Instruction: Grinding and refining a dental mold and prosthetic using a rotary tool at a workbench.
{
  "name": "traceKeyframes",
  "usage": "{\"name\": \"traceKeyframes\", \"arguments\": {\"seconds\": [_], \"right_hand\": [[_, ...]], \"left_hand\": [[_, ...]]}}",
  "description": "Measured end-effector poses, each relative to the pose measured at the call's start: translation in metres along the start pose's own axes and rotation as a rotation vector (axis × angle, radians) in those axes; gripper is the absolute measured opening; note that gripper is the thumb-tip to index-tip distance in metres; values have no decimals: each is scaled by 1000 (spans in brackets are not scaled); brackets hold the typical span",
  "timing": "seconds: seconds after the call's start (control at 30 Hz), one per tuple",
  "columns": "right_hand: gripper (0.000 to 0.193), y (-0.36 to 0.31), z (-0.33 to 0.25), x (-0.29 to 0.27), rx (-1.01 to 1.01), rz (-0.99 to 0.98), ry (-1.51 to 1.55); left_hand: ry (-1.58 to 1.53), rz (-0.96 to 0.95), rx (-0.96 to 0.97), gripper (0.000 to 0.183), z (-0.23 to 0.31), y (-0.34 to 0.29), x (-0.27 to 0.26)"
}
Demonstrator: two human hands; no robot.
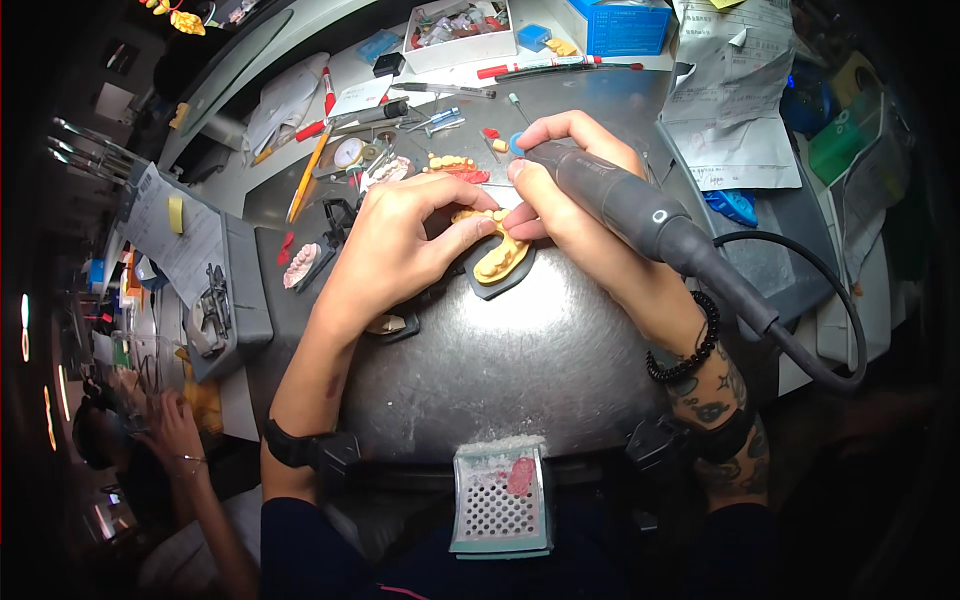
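Observation:
A yellow dental model (503,262) on a dark base rests on the metal bench top in front of me. My left hand (400,235) is closed on its far left part, thumb and fingers pinching near the teeth. In my right hand (575,195) lies a dark grey rotary handpiece (622,203), its cable trailing to the lower right. A small blue disc (517,144) shows at the handpiece's tip, close to my index finger and apart from the model. Other right fingertips touch the model's far edge, and the fingers partly hide what is between both hands.
Left of my hands lie a pink-and-white dental model (301,268), a pencil (309,175) and several small tools. A perforated vent plate (500,503) sits at the near edge. Grey trays (225,290) flank the bench. At far left, another person's hand (178,430) is raised.

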State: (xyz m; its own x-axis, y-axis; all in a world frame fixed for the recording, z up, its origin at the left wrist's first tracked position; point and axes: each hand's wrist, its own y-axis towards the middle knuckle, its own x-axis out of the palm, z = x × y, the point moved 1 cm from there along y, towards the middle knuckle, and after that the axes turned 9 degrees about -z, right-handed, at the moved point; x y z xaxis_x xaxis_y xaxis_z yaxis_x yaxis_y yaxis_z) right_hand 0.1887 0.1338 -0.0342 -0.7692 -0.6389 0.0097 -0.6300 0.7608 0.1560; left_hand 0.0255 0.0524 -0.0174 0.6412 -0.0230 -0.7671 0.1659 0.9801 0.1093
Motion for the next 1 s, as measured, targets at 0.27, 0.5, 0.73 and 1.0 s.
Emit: {"name": "traceKeyframes", "arguments": {"seconds": [0.27,0.5,0.73,1.0], "right_hand": [[20,-1,-2,-4,46,-47,-6],[21,0,2,-3,-70,-114,-155],[23,-2,4,-9,-56,-119,-202],[24,0,4,-8,-104,-120,-247]], "left_hand": [[257,-51,55,10,24,11,-4],[91,-55,-14,20,5,0,-5],[66,-49,-99,21,6,5,-2],[108,0,130,20,-1,-1,-1]]}}
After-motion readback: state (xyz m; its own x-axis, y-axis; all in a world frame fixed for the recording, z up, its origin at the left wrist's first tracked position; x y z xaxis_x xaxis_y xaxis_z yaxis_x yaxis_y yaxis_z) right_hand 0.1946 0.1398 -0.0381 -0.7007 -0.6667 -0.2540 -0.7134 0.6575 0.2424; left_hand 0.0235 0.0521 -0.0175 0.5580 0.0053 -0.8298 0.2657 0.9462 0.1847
